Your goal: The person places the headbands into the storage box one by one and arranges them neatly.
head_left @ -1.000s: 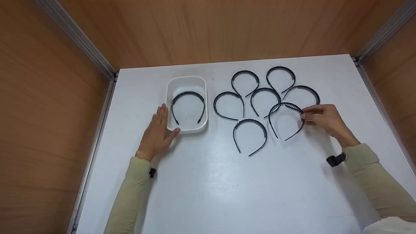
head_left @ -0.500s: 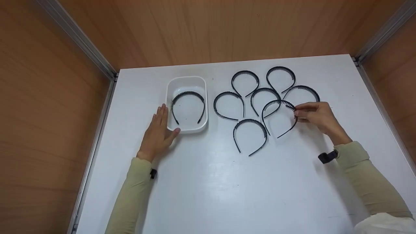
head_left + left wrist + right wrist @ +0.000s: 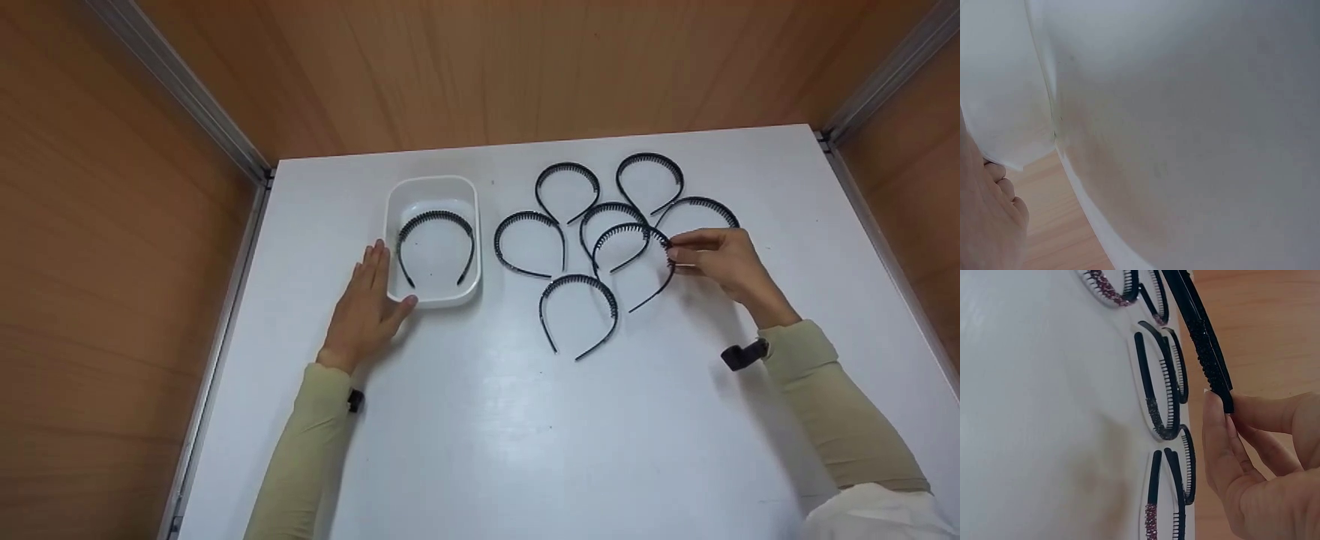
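Between thumb and fingers my right hand point(image 3: 724, 262) pinches the side of a black toothed headband point(image 3: 664, 281), held above the table with its arch overlapping a headband behind it. In the right wrist view, dark beads run along that held headband point(image 3: 1207, 354), and the fingertips grip it low. My left hand point(image 3: 358, 311) lies with straight fingers along the left side of a white plastic tub point(image 3: 435, 303), thumb at its front corner. Inside the tub lies one black headband point(image 3: 435, 216). The left wrist view catches part of the left hand point(image 3: 988, 208) beside the tub's pale wall point(image 3: 1010, 84).
Several more headbands lie on the white table point(image 3: 465, 420), including a front one point(image 3: 577, 280), a left one point(image 3: 517, 216) and a back right one point(image 3: 649, 157). Some carry pinkish beads in the right wrist view. Wooden panels point(image 3: 480, 75) rise around the table.
The right hand has moved left and slightly toward the back, carrying the headband over its neighbour. The left hand has stayed at the tub.
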### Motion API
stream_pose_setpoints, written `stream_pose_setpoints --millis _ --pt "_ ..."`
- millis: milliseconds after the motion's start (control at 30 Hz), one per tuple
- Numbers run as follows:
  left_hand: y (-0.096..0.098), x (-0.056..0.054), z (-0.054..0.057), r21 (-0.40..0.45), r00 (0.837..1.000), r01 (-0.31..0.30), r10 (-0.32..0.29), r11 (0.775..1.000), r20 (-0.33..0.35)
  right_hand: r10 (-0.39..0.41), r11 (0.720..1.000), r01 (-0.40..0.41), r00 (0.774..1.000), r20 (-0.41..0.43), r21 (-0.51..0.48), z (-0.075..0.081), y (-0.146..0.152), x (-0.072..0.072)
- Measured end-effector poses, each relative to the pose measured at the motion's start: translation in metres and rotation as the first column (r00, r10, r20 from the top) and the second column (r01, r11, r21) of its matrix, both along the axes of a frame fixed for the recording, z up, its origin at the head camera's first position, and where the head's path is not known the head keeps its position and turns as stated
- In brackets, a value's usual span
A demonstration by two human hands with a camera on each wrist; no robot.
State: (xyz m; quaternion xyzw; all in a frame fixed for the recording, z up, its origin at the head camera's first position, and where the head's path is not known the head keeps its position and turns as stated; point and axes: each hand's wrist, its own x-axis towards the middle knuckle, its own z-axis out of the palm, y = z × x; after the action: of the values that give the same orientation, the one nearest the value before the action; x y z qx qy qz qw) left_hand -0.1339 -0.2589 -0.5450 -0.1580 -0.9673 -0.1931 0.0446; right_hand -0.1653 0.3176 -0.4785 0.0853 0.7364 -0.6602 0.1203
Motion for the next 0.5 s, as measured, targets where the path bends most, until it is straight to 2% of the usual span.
stream_pose_setpoints --millis 133,500 --pt "0.0 0.0 0.0 -0.003 1.0 -0.002 0.002 1.0 0.004 0.0 1.0 0.0 1.0 -0.012 0.006 0.001 -0.005 -0.004" --pt "0.0 0.0 -0.001 0.002 1.0 0.003 -0.003 1.0 -0.005 0.007 0.996 -0.009 1.0 -0.023 -0.085 0.004 -0.015 -0.009"
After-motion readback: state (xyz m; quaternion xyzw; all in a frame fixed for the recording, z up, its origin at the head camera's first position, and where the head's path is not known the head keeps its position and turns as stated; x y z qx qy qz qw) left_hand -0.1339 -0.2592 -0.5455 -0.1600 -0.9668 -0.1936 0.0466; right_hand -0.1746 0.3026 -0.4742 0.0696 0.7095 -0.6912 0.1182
